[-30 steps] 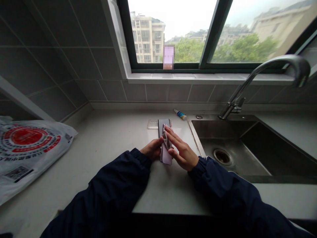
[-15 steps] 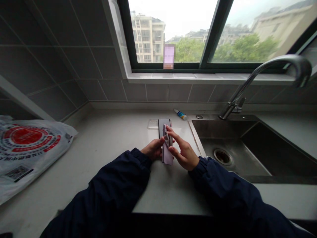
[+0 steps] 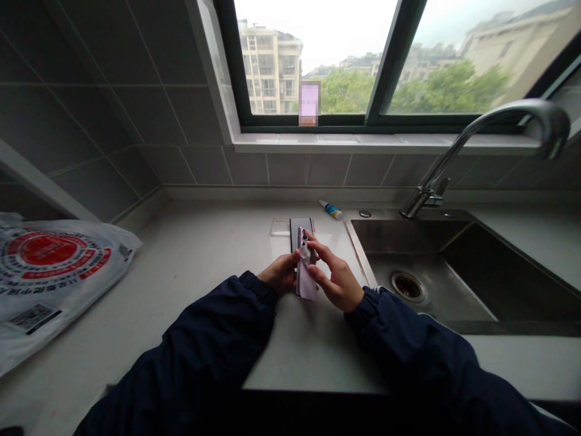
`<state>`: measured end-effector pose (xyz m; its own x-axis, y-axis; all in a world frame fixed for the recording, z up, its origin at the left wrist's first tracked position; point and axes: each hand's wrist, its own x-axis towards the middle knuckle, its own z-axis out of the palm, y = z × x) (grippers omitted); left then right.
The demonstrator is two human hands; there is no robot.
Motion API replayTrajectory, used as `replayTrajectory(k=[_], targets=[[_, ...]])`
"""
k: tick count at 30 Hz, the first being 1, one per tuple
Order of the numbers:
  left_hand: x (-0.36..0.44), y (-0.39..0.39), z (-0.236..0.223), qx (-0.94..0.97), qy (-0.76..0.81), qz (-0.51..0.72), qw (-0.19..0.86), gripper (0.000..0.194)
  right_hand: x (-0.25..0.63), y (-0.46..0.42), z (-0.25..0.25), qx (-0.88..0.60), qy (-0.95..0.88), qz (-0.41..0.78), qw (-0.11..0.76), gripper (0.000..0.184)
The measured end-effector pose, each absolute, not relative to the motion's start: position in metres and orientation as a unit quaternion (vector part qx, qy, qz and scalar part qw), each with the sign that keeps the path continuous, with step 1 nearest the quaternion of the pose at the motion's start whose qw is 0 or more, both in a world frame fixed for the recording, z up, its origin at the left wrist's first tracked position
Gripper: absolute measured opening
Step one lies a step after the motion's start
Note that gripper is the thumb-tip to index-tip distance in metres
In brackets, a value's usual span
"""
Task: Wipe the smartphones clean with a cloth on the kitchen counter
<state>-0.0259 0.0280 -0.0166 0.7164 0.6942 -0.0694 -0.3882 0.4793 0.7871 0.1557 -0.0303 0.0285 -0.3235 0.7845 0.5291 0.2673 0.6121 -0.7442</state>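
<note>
My left hand (image 3: 280,274) is closed around a pale purple phone (image 3: 307,289), its back with the camera lenses facing up and tilted toward me. A small greyish-pink cloth (image 3: 307,255) lies bunched on the phone's back, just below the lenses. My right hand (image 3: 338,277) pinches the cloth against the phone's right side, thumb low and fingers near the lenses. Just beyond them, a dark-edged phone (image 3: 295,225) lies on the counter, partly hidden by the held one. A clear phone case (image 3: 278,228) sits beside it, partly covered.
A small blue and yellow tube with a white tip (image 3: 331,209) lies near the sink corner. To the right are the steel sink (image 3: 454,290) and curved faucet (image 3: 472,124). A white plastic bag with red print (image 3: 59,266) rests at the left. A window (image 3: 313,60) is ahead.
The fingers of my right hand have drawn back and bent, and the cloth has shifted down a little, uncovering more of the camera lenses. My left hand keeps its hold on the phone.
</note>
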Motion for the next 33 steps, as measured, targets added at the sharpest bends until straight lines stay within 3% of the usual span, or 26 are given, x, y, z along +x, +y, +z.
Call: replayTrajectory(k=[9, 16, 25, 33], targets=[[-0.025, 0.026, -0.015, 0.394, 0.235, 0.339, 0.821, 0.064, 0.153, -0.031, 0.025, -0.345, -0.766, 0.269, 0.472, 0.058], [-0.026, 0.023, -0.017, 0.455, 0.229, 0.306, 0.804, 0.055, 0.154, -0.031, 0.03, -0.354, -0.748, 0.289, 0.481, 0.058], [-0.027, 0.025, -0.021, 0.457, 0.232, 0.292, 0.807, 0.058, 0.155, -0.029, 0.027, -0.335, -0.719, 0.347, 0.501, 0.05], [-0.026, 0.027, -0.021, 0.454, 0.232, 0.284, 0.812, 0.061, 0.155, -0.032, 0.032, -0.336, -0.76, 0.305, 0.465, 0.063]])
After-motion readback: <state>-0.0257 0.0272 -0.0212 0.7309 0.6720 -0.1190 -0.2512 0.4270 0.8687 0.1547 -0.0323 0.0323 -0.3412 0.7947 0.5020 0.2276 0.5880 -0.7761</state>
